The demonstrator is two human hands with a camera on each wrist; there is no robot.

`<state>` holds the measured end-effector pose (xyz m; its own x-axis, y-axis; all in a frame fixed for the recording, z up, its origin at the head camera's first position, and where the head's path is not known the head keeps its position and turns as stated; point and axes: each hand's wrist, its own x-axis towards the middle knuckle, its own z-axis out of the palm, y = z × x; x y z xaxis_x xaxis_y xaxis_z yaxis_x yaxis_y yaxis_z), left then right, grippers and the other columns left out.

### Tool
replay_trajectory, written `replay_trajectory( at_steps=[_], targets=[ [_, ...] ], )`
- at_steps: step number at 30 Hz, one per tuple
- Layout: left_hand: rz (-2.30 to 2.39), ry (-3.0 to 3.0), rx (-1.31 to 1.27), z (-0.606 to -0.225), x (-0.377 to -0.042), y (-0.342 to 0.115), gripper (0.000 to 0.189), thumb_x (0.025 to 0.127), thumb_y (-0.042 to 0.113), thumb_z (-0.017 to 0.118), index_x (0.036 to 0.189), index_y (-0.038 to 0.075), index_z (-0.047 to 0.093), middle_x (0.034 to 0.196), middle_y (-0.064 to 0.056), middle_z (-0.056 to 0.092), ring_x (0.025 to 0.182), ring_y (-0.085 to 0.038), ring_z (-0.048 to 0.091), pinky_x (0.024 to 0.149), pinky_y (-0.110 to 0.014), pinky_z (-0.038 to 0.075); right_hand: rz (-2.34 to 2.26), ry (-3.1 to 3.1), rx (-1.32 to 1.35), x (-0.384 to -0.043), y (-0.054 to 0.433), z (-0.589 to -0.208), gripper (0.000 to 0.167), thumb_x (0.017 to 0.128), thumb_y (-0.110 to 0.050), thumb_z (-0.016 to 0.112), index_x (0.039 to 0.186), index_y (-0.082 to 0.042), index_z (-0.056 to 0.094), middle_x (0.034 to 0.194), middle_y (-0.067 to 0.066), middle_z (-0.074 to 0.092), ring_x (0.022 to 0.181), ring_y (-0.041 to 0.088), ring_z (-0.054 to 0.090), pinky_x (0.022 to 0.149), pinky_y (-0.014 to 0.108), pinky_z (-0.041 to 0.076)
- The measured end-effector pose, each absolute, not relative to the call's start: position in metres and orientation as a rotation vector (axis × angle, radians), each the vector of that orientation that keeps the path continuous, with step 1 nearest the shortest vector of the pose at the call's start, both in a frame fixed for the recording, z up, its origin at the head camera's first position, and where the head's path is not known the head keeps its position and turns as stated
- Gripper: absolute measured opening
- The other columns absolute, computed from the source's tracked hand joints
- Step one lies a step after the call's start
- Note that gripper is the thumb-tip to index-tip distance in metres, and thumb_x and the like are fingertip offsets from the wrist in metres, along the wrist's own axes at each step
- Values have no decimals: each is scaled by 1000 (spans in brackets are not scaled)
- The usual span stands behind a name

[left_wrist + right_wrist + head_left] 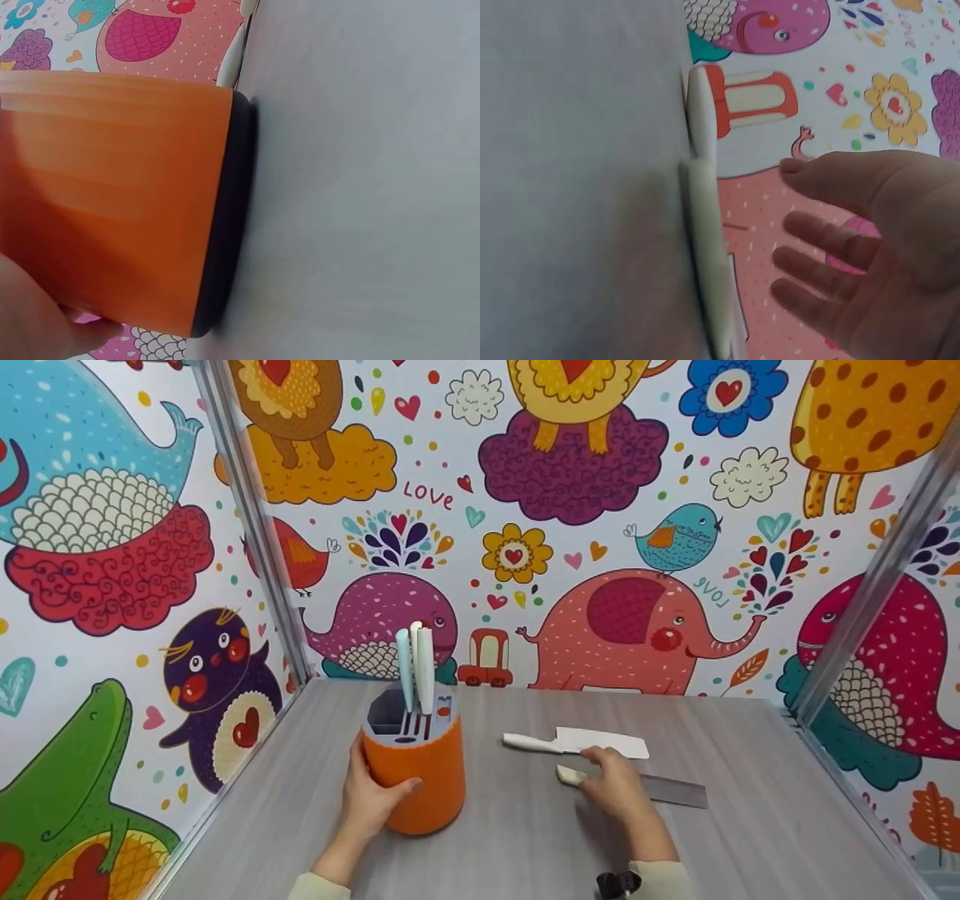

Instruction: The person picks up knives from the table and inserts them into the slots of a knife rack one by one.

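Left hand around orange knife holder

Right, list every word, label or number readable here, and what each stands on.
"LOVe": red lettering on the white, cartoon-printed back wall.
"LOVE", apparently reversed: teal lettering beside the wall's coral-pink printed elephant.
Too small to read: dark marks on the wall's blue printed bird.
None legible: orange cylindrical knife block, white-bladed cleaver, grey-bladed knife.

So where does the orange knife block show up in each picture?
Head: the orange knife block stands left of centre.
Left wrist: the block fills much of the left half, appearing sideways.
Right wrist: not in it.
Shared landmark: the printed pink elephant.
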<state>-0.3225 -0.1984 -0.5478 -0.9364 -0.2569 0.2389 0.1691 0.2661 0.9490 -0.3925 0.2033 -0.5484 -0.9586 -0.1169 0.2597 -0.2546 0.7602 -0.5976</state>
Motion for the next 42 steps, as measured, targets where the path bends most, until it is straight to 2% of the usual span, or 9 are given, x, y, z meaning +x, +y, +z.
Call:
replay_trajectory(
  at_steps=[6, 15, 19, 24, 27, 31, 39, 42],
  targets=[
    [-1714, -2202, 77, -549, -320, -200, 120, 84, 33, 93, 170, 18, 11, 170, -13, 33, 149, -37, 42, 129, -61, 30, 993, -2831, 303, -393, 216, -557, 50, 76, 3, 84, 124, 0, 73, 118, 25, 75, 113, 43, 71, 98, 61, 56],
    [-1683, -2193, 85, -550, -324, -198, 120, 81, 34, 95, 169, 17, 15, 169, -13, 34, 149, -36, 42, 129, -62, 29, 878, -2792, 311, -395, 215, -565, 41, 72, 13, 76, 112, 3, 76, 107, 25, 77, 103, 43, 73, 92, 59, 59],
    [-1695, -2192, 81, -550, -324, -197, 121, 80, 32, 95, 169, 17, 14, 169, -12, 34, 149, -36, 41, 129, -62, 30, 804, -2776, 302, -396, 214, -569, 36, 72, 16, 73, 105, 3, 77, 100, 20, 77, 96, 39, 73, 87, 56, 60],
    [-1711, -2196, 85, -551, -325, -199, 121, 81, 33, 95, 169, 19, 13, 170, -11, 33, 151, -35, 41, 130, -60, 30, 797, -2750, 335, -395, 213, -571, 24, 74, 16, 74, 91, -2, 78, 87, 11, 77, 82, 27, 70, 76, 47, 60],
    [-1712, -2200, 91, -551, -325, -199, 121, 81, 34, 94, 169, 19, 13, 170, -11, 32, 151, -35, 40, 130, -60, 30, 802, -2752, 352, -394, 212, -571, 22, 74, 13, 78, 86, -5, 78, 83, 6, 76, 79, 21, 68, 74, 44, 59],
    [-1709, -2202, 100, -551, -325, -199, 121, 81, 34, 94, 170, 20, 13, 171, -10, 32, 151, -35, 40, 129, -60, 30, 810, -2794, 364, -392, 208, -565, 25, 73, 10, 83, 90, -8, 79, 86, 2, 76, 83, 17, 67, 77, 42, 58],
    [-1702, -2196, 96, -552, -325, -198, 122, 81, 38, 94, 170, 20, 12, 171, -10, 32, 151, -35, 41, 129, -60, 30, 928, -2768, 439, -388, 193, -534, 22, 83, 4, 83, 100, -8, 77, 93, 3, 73, 86, 16, 64, 79, 42, 57],
    [-1692, -2191, 90, -553, -325, -198, 121, 81, 38, 94, 169, 19, 13, 170, -11, 33, 150, -35, 41, 129, -60, 31, 1007, -2730, 443, -384, 188, -520, 23, 85, 0, 86, 103, -11, 77, 94, 1, 72, 86, 13, 62, 80, 38, 57]
  ],
)
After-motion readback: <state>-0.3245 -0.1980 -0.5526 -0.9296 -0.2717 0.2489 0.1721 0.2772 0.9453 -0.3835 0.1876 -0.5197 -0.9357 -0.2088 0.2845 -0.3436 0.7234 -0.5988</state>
